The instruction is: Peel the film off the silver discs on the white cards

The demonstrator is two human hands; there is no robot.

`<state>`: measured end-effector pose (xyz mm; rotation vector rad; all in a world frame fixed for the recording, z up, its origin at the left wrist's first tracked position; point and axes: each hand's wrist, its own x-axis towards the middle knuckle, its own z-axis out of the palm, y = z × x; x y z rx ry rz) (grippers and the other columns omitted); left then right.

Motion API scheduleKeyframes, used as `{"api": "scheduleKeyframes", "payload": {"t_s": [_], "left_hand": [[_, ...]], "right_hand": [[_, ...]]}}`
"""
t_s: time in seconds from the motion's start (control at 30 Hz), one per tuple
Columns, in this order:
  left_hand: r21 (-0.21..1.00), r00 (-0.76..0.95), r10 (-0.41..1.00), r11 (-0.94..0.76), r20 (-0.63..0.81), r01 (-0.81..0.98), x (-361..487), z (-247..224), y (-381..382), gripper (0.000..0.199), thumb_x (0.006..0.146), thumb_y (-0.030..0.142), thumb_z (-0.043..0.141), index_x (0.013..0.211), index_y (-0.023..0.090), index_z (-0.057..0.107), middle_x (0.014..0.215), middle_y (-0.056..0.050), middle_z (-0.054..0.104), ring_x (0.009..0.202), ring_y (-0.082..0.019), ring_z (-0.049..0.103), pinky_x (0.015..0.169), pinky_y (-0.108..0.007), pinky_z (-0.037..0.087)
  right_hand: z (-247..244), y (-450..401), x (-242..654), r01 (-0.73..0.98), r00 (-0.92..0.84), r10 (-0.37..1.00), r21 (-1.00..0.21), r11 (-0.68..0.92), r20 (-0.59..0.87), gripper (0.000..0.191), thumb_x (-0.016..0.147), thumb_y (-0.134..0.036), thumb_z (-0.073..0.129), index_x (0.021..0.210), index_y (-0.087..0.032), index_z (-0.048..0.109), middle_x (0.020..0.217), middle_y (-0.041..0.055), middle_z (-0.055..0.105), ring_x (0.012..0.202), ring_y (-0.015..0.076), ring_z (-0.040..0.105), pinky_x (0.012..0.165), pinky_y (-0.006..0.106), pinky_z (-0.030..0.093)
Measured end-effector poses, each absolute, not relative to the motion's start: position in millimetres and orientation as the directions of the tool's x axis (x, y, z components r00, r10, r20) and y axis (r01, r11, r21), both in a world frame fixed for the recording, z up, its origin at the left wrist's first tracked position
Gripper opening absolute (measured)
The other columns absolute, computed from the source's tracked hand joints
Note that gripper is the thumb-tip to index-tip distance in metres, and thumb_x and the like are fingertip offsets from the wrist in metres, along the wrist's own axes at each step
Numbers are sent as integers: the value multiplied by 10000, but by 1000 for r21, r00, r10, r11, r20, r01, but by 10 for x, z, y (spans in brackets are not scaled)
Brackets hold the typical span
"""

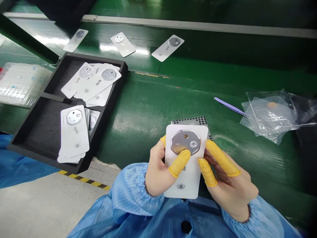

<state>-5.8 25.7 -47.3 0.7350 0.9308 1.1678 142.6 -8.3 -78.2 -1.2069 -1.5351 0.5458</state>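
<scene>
A white phone back cover (pixel 173 180) is held upright in front of me, its silver octagonal camera plate at the top. My left hand (pixel 159 172) grips it from the left, with a yellow-cotted thumb pressed on the plate's lower edge and the other fingers mostly hidden behind. At the right edge, my right hand (pixel 230 185) has its yellow-cotted thumb and index finger against the cover, seeming to pinch it lightly. Just beyond the cover, a clear sheet with rows of black dots (pixel 206 123) lies on the green bench, partly hidden.
To the left, a black divided tray (pixel 32 132) holds stacked back covers (pixel 74 135). Three more covers (pixel 168 48) lie at the back. Purple tweezers (pixel 229 106) and clear plastic bags (pixel 272 115) are on the right. Clear plastic trays (pixel 22 84) sit far left.
</scene>
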Motion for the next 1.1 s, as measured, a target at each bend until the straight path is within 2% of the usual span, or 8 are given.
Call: {"api": "scheduleKeyframes", "payload": {"t_s": [0.2, 0.33, 0.53, 0.83, 0.93, 1.1], "left_hand": [[766, 347, 888, 443, -302, -466, -183, -519, 326, 122, 798, 169, 695, 920, 171, 692, 781, -15, 728, 662, -104, 667, 619, -175, 557], [763, 339, 886, 450, -316, -465, -203, -538, 329, 136, 803, 166, 690, 936, 187, 695, 789, -7, 726, 657, -100, 666, 611, -172, 558], [807, 345, 886, 436, -308, -398, -211, -471, 292, 132, 781, 157, 708, 908, 192, 728, 792, -6, 730, 650, -96, 658, 613, -164, 553], [803, 330, 890, 434, -314, -408, -202, -482, 321, 100, 768, 156, 719, 865, 182, 727, 785, 6, 718, 652, -85, 639, 596, -149, 543], [800, 323, 888, 442, -328, -404, -203, -534, 326, 152, 730, 162, 755, 876, 173, 714, 749, 6, 713, 629, -89, 638, 588, -163, 547], [777, 337, 882, 457, -331, -433, -222, -548, 324, 237, 663, 124, 794, 879, 168, 709, 749, 2, 729, 616, -100, 655, 583, -178, 558]], "right_hand": [[-750, -100, 1424, 352, 79, 913, -868, 350, 400, 632, 709, 14, 693, 1285, -210, 557, 1180, 42, 660, 991, 202, 665, 874, 328, 592], [-738, -59, 1419, 352, 93, 913, -871, 342, 396, 604, 709, 5, 700, 1263, -201, 578, 1141, 40, 677, 955, 198, 674, 825, 324, 612], [-720, -82, 1446, 339, 68, 915, -872, 354, 398, 619, 704, 12, 702, 1267, -212, 574, 1169, 18, 664, 972, 178, 666, 866, 287, 595], [-768, -52, 1445, 350, 79, 930, -884, 311, 359, 583, 733, -52, 701, 1267, -247, 573, 1125, 33, 685, 912, 205, 687, 769, 336, 630], [-781, -17, 1452, 436, 36, 929, -842, 316, 368, 571, 769, -82, 674, 1294, -267, 546, 1202, 41, 648, 995, 218, 663, 834, 369, 609], [-732, 30, 1491, 593, -99, 905, -705, 388, 414, 613, 813, -170, 638, 1388, -221, 432, 1338, 83, 540, 1208, 267, 534, 959, 451, 534]]}}
